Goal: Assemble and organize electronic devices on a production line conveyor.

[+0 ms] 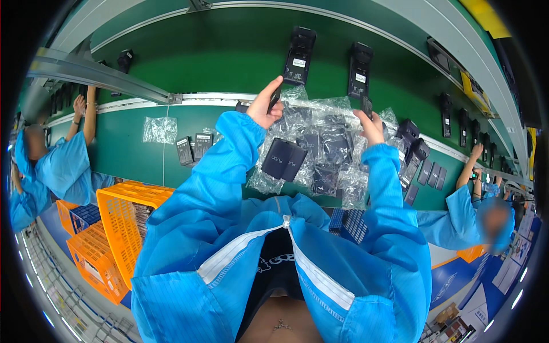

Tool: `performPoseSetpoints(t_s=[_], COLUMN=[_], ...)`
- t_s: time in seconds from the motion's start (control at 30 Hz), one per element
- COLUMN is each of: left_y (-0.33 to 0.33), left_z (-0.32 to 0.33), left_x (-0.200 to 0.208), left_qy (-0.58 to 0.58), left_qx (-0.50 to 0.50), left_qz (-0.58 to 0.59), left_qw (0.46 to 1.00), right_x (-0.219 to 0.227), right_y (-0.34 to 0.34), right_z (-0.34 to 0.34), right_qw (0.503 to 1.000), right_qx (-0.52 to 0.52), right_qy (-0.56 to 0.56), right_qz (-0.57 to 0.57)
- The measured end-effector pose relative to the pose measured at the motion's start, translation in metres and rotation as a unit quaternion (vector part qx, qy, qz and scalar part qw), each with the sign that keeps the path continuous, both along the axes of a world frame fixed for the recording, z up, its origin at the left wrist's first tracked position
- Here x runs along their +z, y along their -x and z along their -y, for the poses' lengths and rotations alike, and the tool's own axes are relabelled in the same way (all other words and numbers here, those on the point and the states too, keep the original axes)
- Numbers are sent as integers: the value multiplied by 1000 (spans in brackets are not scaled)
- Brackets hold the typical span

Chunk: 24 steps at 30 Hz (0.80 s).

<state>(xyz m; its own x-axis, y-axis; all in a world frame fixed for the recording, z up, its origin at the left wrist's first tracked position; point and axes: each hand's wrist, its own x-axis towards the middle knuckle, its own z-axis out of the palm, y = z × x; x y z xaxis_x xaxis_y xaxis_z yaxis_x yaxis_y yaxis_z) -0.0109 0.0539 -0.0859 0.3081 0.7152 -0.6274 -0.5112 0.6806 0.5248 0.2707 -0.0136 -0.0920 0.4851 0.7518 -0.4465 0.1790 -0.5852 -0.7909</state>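
My left hand (265, 107) is closed on a thin black slab (275, 98), held edge-on above the near edge of the green belt. My right hand (372, 128) pinches a dark flat rectangular piece (366, 106) between thumb and fingers. Below and between both hands lies a heap of clear plastic bags (330, 143), several with dark flat pieces inside. Two dark rectangular covers (277, 158) rest overlapping on the heap's left side. Beyond my hands, two black handheld terminals (298, 60) (360, 74) lie on the belt, each with a white label.
Two labelled batteries (184, 151) and a crumpled bag (160, 130) lie left on the green table. At right are more terminals (416, 150) and several dark covers (433, 173). Orange crates (119, 228) stand at my left. Co-workers in blue sit on both sides; a metal post (108, 80) crosses upper left.
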Motion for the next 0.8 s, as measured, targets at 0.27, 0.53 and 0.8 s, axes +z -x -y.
performPoseSetpoints(t_s=[0.27, 0.53, 0.8], left_y=[4, 31, 4], left_z=[13, 38, 22], left_x=[-34, -37, -32], left_qy=[101, 80, -2], left_qx=[-18, 59, 131], left_qz=[100, -18, -156], left_qw=[990, 995, 979], right_x=[-85, -125, -129], right_y=[-39, -34, -21], right_z=[-112, -148, -128], right_qw=[952, 916, 834], right_qx=[19, 62, 136], right_qy=[99, 52, 2], right_qz=[287, 392, 535])
